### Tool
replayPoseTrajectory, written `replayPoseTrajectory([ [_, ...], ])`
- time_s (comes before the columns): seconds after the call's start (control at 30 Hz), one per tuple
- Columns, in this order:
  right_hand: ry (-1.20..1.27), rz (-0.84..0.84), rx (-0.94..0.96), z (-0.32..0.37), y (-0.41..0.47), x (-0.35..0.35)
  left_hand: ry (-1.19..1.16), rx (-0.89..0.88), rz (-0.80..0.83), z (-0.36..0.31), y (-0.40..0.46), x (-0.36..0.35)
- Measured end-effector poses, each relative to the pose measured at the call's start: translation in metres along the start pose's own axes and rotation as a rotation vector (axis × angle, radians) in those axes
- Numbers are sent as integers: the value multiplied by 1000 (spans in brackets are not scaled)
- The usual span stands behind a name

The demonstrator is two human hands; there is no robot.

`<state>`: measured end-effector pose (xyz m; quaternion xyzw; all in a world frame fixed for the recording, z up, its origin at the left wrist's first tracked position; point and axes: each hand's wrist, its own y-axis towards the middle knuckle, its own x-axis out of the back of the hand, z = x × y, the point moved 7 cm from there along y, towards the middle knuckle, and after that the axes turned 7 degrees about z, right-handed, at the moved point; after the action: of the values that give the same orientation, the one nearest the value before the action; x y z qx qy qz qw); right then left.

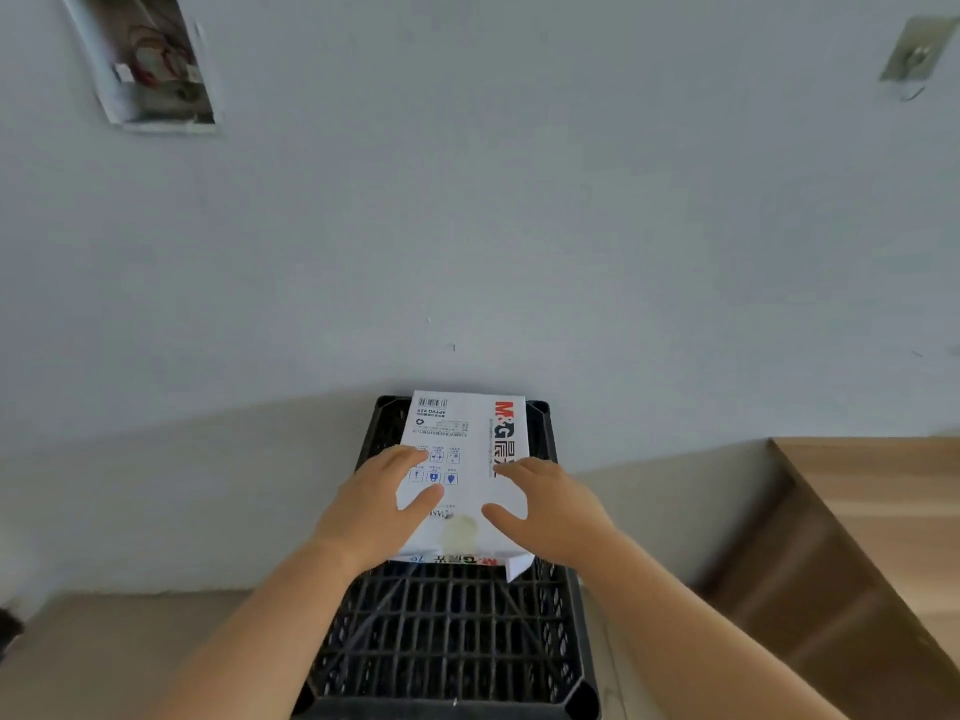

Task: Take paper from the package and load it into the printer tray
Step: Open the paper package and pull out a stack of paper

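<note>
A white wrapped paper package with red and black lettering lies on top of a black plastic crate, against the wall. My left hand rests on the package's left side, fingers spread and thumb on top. My right hand lies on its right side in the same way. The package's near end looks torn open, with white paper showing at the corner. No printer or tray is in view.
A wooden desk stands to the right of the crate. A pale wall rises right behind the crate, with an open wiring box at upper left and a metal plate at upper right. Beige floor lies to the left.
</note>
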<state>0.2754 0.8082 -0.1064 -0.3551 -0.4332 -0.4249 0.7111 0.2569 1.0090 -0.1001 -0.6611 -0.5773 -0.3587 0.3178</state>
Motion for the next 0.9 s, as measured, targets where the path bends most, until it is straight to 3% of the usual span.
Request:
replayPoseTrajectory([
  [0.47,-8,29,-163,28,22,-54,-66,-79,201,61,23,-38],
  [0.9,-66,123,-105,11,55,-78,-35,-36,179,66,42,-53],
])
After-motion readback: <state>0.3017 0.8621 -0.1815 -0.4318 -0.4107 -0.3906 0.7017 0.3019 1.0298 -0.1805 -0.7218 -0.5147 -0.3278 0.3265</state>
